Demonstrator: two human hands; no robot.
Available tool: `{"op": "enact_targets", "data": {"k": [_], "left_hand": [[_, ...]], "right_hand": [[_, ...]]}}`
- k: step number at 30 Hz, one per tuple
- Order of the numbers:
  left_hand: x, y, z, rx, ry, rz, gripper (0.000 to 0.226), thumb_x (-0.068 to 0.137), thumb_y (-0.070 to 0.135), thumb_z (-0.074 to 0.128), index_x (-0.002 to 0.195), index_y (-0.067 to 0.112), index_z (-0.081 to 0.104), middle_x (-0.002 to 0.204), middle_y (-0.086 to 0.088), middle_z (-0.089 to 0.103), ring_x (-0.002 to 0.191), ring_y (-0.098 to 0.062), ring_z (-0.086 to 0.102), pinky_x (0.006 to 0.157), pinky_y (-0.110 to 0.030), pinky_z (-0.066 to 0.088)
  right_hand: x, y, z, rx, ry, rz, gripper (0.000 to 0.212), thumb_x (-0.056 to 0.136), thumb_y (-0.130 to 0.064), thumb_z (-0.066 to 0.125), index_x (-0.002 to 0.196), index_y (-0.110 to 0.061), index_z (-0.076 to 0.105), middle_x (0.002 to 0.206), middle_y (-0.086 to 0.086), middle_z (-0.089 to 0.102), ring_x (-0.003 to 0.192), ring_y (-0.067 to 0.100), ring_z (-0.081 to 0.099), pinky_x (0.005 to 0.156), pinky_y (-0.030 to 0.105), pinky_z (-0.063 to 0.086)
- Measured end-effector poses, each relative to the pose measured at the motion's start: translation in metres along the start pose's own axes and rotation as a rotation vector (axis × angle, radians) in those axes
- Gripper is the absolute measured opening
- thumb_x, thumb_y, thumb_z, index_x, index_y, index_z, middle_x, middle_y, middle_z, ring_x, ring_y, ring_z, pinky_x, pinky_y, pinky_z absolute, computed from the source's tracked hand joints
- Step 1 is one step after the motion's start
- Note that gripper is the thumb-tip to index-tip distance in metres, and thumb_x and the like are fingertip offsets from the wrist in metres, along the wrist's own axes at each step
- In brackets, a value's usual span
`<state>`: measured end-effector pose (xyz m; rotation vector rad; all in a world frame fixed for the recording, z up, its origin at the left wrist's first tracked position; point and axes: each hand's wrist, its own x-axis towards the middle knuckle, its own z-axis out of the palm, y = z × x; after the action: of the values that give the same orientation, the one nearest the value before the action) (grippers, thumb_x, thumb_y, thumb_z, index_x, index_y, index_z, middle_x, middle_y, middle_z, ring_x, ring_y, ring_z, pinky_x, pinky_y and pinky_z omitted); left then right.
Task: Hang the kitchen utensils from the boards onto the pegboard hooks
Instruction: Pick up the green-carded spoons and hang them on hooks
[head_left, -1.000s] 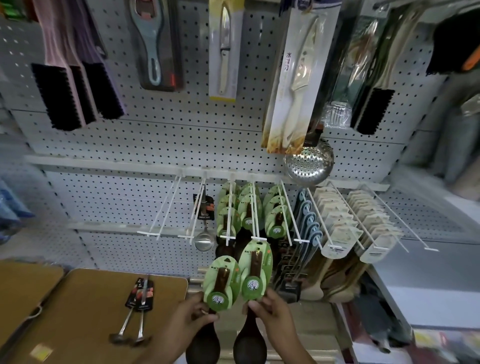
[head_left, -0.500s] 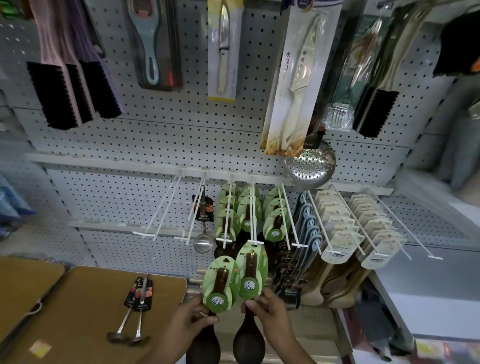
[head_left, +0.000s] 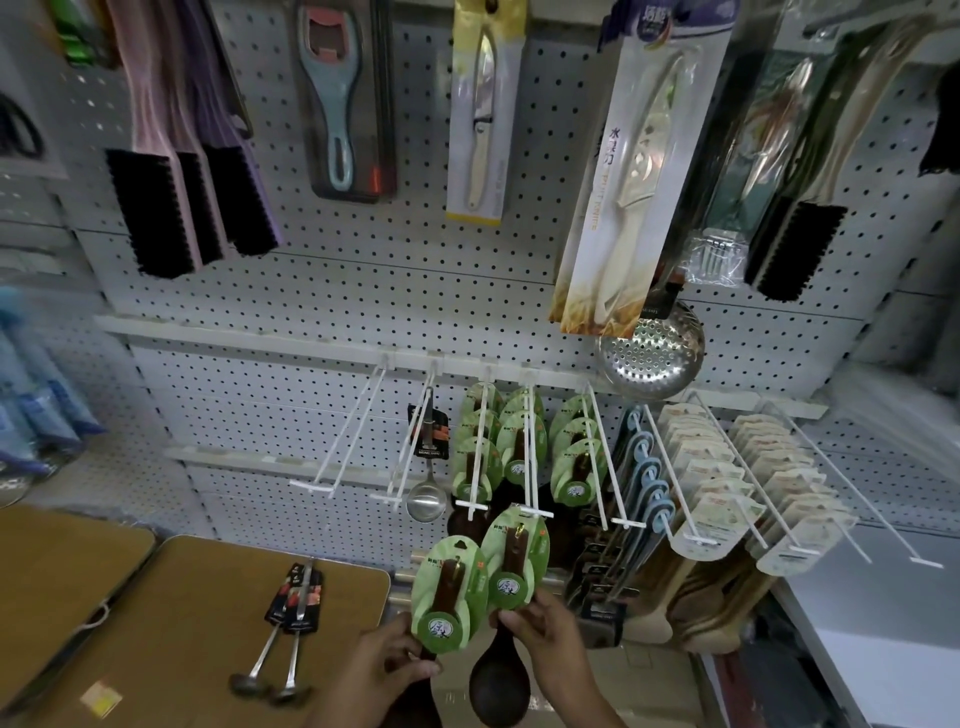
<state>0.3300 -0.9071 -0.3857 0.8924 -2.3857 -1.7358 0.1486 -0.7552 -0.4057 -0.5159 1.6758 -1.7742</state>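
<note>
Below the pegboard (head_left: 363, 291), the left hand (head_left: 382, 670) and right hand (head_left: 550, 636) each gripped a green-carded dark spoon; the right spoon (head_left: 511, 566) touched a hook tip (head_left: 535, 513), the left spoon (head_left: 449, 597) beside it.

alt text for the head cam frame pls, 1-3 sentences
Each hand, left hand and right hand, holds a dark wooden spoon on a green card; the right spoon's card touches a white pegboard hook's tip. Two metal ladles lie on a brown board.

Two bare hands and forearms enter from the bottom edge, the left hand (head_left: 382, 670) and the right hand (head_left: 545, 631), with no sleeve, glove, ring or watch showing on either, and short fingernails visible
</note>
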Motion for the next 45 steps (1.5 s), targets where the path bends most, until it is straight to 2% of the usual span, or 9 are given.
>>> {"op": "enact_targets", "data": {"k": [4,8,17,23,27,30,35,41,45], "left_hand": [[0.004,-0.002,-0.004,-0.005,-0.013,-0.021,0.051,0.075,0.029,0.085,0.118,0.039,0.059,0.095,0.002,0.077,0.095,-0.010,0.071,0.100,-0.035,0.052],[0.006,-0.005,-0.004,0.001,-0.022,-0.050,0.053,0.073,0.037,0.085,0.119,0.040,0.059,0.100,0.007,0.077,0.101,-0.009,0.070,0.103,-0.035,0.049],[0.010,-0.008,0.008,-0.011,0.017,0.020,0.045,0.075,0.018,0.085,0.115,0.028,0.066,0.089,-0.003,0.077,0.088,-0.013,0.073,0.096,-0.040,0.054],[0.010,-0.005,0.012,-0.014,0.008,0.039,0.039,0.076,0.020,0.085,0.110,0.025,0.068,0.087,-0.003,0.076,0.086,-0.013,0.072,0.093,-0.040,0.055],[0.008,-0.001,0.014,-0.021,-0.001,0.049,0.032,0.077,0.021,0.084,0.102,0.036,0.070,0.088,0.004,0.077,0.089,-0.009,0.073,0.092,-0.036,0.055],[0.008,0.000,0.014,-0.014,-0.003,0.061,0.039,0.079,0.021,0.082,0.101,0.048,0.066,0.090,0.003,0.078,0.090,-0.010,0.073,0.090,-0.033,0.055],[0.007,-0.001,0.015,-0.027,-0.014,0.047,0.036,0.080,0.021,0.081,0.111,0.029,0.066,0.092,0.001,0.078,0.092,-0.012,0.073,0.096,-0.040,0.054],[0.004,-0.003,0.017,-0.017,-0.009,0.042,0.036,0.080,0.023,0.082,0.111,0.029,0.066,0.091,0.006,0.077,0.093,-0.007,0.072,0.095,-0.033,0.054],[0.000,0.004,0.018,-0.031,-0.016,0.037,0.033,0.082,0.018,0.079,0.110,0.028,0.064,0.091,0.006,0.077,0.091,-0.004,0.071,0.093,-0.026,0.053]], "right_hand": [[0.001,0.003,-0.001,0.034,0.001,0.013,0.035,0.083,0.014,0.063,0.115,0.000,0.061,0.098,0.017,0.075,0.095,0.033,0.071,0.080,0.028,0.056],[-0.002,0.002,-0.002,0.065,0.000,-0.001,0.033,0.084,0.016,0.061,0.114,0.000,0.060,0.095,0.018,0.075,0.086,0.024,0.072,0.076,0.025,0.056],[-0.009,0.002,0.000,0.013,-0.010,-0.023,0.025,0.086,0.010,0.062,0.109,0.001,0.061,0.090,0.019,0.075,0.084,0.026,0.072,0.078,0.029,0.055],[-0.012,0.001,-0.002,-0.001,-0.037,-0.018,0.028,0.088,0.009,0.061,0.114,-0.002,0.059,0.093,0.016,0.075,0.088,0.025,0.072,0.080,0.027,0.055],[-0.012,0.001,-0.003,0.002,-0.019,-0.036,0.028,0.087,0.011,0.060,0.113,-0.002,0.059,0.095,0.016,0.075,0.091,0.025,0.072,0.082,0.026,0.054],[-0.012,0.001,-0.005,0.006,0.006,-0.052,0.027,0.086,0.013,0.060,0.110,0.000,0.059,0.092,0.015,0.076,0.087,0.021,0.073,0.080,0.023,0.054],[-0.014,0.007,-0.004,-0.027,0.027,-0.045,0.025,0.087,0.011,0.061,0.108,-0.001,0.059,0.090,0.017,0.075,0.084,0.022,0.072,0.081,0.029,0.054],[-0.013,0.005,-0.001,-0.067,0.004,-0.050,0.022,0.089,0.008,0.060,0.109,-0.003,0.060,0.092,0.018,0.074,0.089,0.026,0.071,0.086,0.036,0.054],[-0.015,-0.001,0.001,-0.084,0.008,-0.081,0.020,0.091,0.008,0.057,0.108,-0.003,0.060,0.092,0.018,0.073,0.088,0.020,0.069,0.085,0.029,0.053]]}}
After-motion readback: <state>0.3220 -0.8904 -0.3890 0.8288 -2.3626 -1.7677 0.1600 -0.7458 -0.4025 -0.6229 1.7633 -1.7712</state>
